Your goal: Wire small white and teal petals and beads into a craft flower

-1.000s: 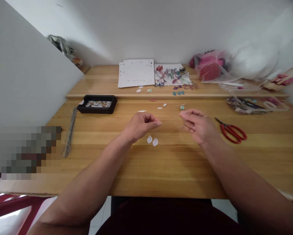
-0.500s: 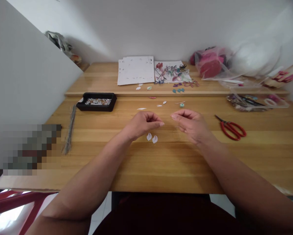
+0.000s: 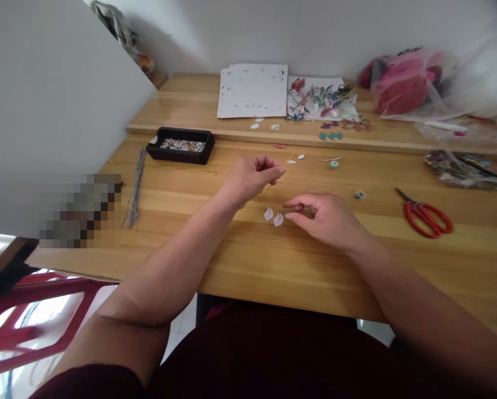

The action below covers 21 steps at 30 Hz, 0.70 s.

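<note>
My left hand (image 3: 250, 178) hovers over the wooden table (image 3: 248, 249) with thumb and fingers pinched on a thin wire-like stem that slants down from the fingertips. My right hand (image 3: 321, 216) rests low on the table, its fingers curled, fingertips reaching toward two small white petal shapes (image 3: 273, 216) that lie just left of it. Whether the right fingers hold anything I cannot make out.
Red scissors (image 3: 426, 213) lie at the right. A black tray of beads (image 3: 180, 146) and a bundle of wires (image 3: 136, 188) sit at the left. A raised shelf behind holds white sheets (image 3: 253, 90), small paper flowers (image 3: 321, 102) and plastic bags (image 3: 406, 83). A teal bead (image 3: 334, 164) lies nearby.
The view shifted left and down. My right hand dropped from mid-air to the table beside the white petals. My left hand rose slightly and stayed pinched.
</note>
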### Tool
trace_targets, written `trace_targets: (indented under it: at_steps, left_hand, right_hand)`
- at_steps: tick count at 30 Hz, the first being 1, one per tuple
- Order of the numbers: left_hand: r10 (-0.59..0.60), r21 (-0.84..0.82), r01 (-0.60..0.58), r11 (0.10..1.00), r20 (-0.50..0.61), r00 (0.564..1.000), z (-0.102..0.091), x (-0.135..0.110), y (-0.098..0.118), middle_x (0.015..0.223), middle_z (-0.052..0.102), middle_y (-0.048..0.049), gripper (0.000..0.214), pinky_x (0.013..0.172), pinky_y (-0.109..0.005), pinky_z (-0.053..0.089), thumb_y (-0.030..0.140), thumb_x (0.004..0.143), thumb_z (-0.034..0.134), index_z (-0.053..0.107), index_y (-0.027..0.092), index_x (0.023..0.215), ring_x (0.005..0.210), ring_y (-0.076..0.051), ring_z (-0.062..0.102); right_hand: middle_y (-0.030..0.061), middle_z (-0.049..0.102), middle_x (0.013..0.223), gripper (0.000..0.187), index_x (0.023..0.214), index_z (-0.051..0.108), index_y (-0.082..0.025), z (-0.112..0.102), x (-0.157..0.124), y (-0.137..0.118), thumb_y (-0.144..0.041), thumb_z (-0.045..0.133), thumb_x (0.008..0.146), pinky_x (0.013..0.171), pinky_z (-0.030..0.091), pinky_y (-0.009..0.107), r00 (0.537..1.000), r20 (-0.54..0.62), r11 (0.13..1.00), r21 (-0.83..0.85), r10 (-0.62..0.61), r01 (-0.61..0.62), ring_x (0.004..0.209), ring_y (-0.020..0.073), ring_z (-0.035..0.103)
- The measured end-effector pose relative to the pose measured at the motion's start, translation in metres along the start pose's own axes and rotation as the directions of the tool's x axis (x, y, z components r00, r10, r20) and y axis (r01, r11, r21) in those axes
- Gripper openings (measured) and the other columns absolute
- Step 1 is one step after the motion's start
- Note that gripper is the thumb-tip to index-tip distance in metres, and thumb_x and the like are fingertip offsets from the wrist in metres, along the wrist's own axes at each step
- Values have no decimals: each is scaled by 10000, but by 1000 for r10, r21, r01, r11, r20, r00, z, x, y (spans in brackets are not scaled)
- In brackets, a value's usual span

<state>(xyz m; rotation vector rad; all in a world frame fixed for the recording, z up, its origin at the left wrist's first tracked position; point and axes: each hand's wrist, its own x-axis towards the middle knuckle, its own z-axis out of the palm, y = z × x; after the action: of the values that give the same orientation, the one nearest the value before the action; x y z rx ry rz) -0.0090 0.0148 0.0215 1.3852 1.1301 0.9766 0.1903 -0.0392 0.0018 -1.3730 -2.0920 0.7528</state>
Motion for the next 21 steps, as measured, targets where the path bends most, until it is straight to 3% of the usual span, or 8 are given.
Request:
trace_targets:
  at_steps: [5,12,16,21]
  left_hand:
    - [-5,-19,4,1000,-9,1000,2,1,-2,653,617,4,115,513,-193,375,205,833,709,631,142,777,586,-78,548]
    - [56,-11,-56,998,-32,998,3,2,0,661,619,11,125,552,-205,387,170,839,707,622,134,754,592,-74,559]
    - [72,-6,-72,997,-75,995,2,3,0,664,606,19,124,585,-207,401,144,854,686,618,135,751,583,-64,546]
    - [71,-29,-75,997,-126,989,1,6,-2,656,591,24,161,594,-220,409,110,851,677,597,139,715,568,-61,522]
  right_hand:
    - [57,743,975,207,1070,777,-276,1,-1,-1,-269,676,889,790,488,363,986,124,980,-146,-114,132,839,221,675]
    - [37,751,939,203,1015,798,-296,-3,-1,-3,-288,609,943,773,465,342,946,273,967,-131,-175,216,845,205,674]
    - [11,766,883,142,897,800,-292,-1,-1,-5,-284,658,903,736,456,334,966,236,986,-93,-110,135,776,189,669]
    - [23,767,902,134,945,804,-287,-1,-4,-12,-291,685,884,721,464,338,975,201,983,-136,-94,122,775,197,674]
